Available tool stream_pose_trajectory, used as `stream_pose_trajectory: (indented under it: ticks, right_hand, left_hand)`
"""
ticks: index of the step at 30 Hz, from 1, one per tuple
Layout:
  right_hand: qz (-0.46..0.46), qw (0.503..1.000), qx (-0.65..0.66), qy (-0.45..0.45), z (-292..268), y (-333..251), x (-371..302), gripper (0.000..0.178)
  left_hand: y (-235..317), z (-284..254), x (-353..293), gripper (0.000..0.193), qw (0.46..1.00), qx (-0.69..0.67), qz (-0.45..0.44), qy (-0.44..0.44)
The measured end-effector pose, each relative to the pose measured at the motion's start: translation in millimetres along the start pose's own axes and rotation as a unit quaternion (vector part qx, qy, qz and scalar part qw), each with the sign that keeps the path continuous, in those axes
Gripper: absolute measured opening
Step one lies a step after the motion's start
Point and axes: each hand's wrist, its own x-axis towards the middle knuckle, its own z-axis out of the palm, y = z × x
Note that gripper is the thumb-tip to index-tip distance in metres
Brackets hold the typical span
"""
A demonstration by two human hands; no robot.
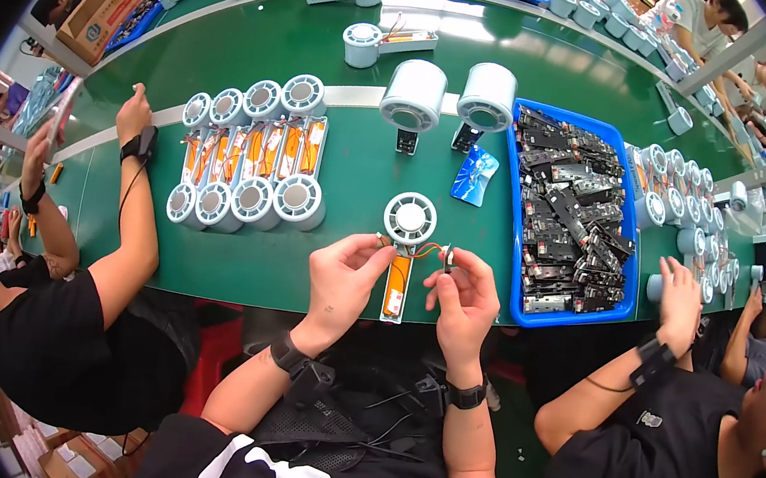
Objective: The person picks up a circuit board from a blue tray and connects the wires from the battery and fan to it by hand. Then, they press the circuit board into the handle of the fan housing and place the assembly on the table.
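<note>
In front of me at the table's near edge lies a small pale-blue handheld fan [410, 218], its round head away from me. Its open handle holds an orange battery [395, 288] with a white label. My left hand [346, 277] is closed in a pinch beside the fan's neck, on what looks like thin wires; the exact spot is partly hidden by the fingers. My right hand [464, 297] pinches a small dark part with a white edge [448, 260], likely a little circuit board. Red wires [428, 248] run from it to the fan.
To the right, a blue tray [516, 292] holds many black boards. Rows of opened fans [255, 158] lie on the left. Two fans [413, 96] [487, 98] stand beyond, near a blue card [475, 176]. Co-workers' arms [137, 202] [614, 365] reach in from both sides.
</note>
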Motion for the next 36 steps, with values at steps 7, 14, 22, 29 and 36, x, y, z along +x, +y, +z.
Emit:
stream_pose_trajectory:
  ticks: [7, 14, 22, 29, 36]
  right_hand:
    - [-0.018, 0.995, -0.090, 0.035, 5, -2, -5, 0.037]
    - [-0.055, 0.964, -0.255, 0.048, -1, -5, -16, 0.031]
    - [-0.031, 0.984, -0.174, 0.003, 3, -5, -17, 0.031]
    - [-0.040, 0.985, -0.170, -0.005, 8, -1, -19, 0.034]
    - [-0.026, 0.988, -0.152, 0.009, 13, -3, -19, 0.034]
  left_hand:
    - [1, -1, 10, 0.013, 0.926, 0.177, 0.326, -0.067]
    - [10, 4, 34, 0.012, 0.839, 0.241, 0.448, -0.190]
    - [2, -1, 36, 0.008, 0.870, 0.177, 0.405, -0.216]
    - [1, -2, 36, 0.009, 0.895, 0.129, 0.365, -0.222]
    - [-1, -4, 38, 0.008, 0.899, 0.114, 0.356, -0.230]
